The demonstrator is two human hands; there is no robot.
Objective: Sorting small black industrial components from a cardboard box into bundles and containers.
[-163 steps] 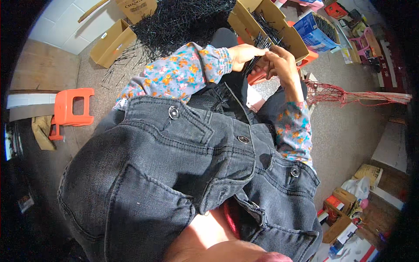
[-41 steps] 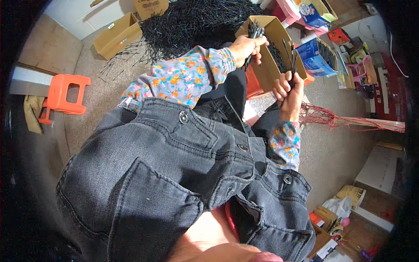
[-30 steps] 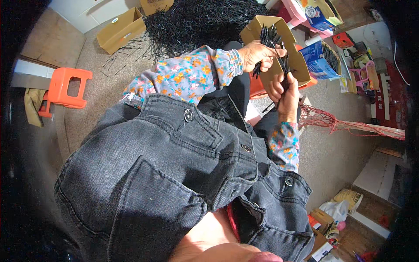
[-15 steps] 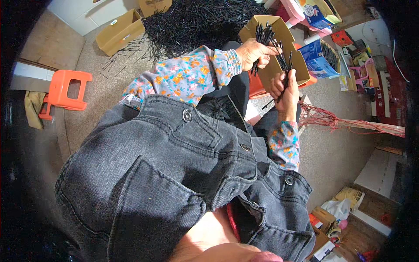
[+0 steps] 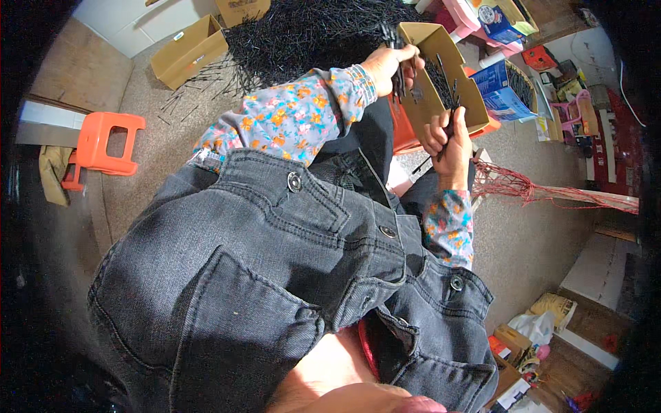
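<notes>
My left hand (image 5: 391, 63) grips a small bunch of thin black sticks (image 5: 398, 74) at the near wall of an open brown cardboard box (image 5: 425, 96). Inside the box lie more black sticks. Just below the box's front edge, my right hand (image 5: 447, 141) is closed on a few black sticks of its own. A big heap of the same black sticks (image 5: 303, 31) lies on the floor behind my left arm. My flowered sleeves and dark denim vest (image 5: 275, 275) fill the middle of the view.
An orange plastic stool (image 5: 100, 144) stands at the left. Two brown cardboard boxes (image 5: 187, 51) sit beyond the heap. A blue printed box (image 5: 506, 93) holding sticks is right of the brown box, with red netting (image 5: 530, 189) on the floor and clutter at lower right.
My left hand has lowered its bunch of sticks from above the box down to the box's near wall. My right hand has stayed below the box, holding its sticks.
</notes>
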